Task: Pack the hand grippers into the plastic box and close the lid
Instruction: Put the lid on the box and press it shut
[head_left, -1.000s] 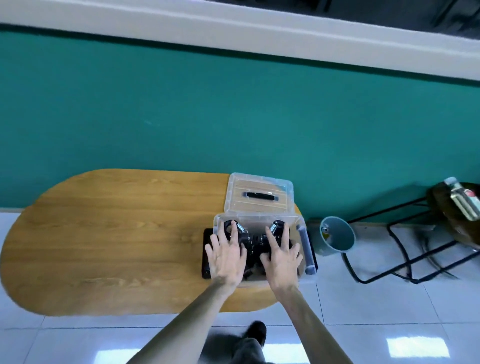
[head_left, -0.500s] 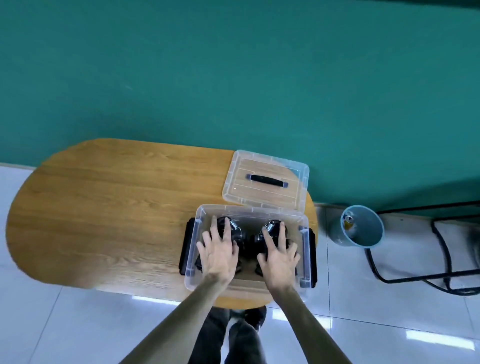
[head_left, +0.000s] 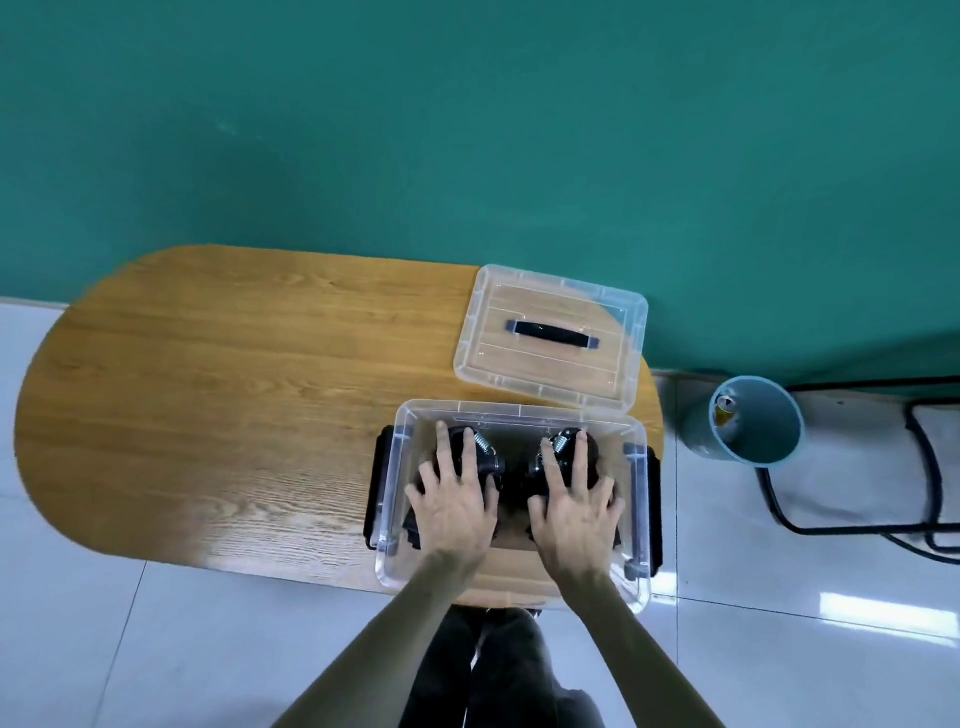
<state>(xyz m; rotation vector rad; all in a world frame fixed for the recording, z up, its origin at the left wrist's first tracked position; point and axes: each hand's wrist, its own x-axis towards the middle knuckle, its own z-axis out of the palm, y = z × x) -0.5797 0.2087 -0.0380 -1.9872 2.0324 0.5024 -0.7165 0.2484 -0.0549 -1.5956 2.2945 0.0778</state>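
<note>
head view: hand grippers (head_left: 491, 460) lie under spread fingers (head_left: 470, 449).

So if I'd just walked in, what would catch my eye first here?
Probably the two bare hands, left hand and right hand, spread flat over black hand grippers inside a clear plastic box at the wooden table's near edge. Just behind the box lies its lid, still off, against a big green wall.
</note>
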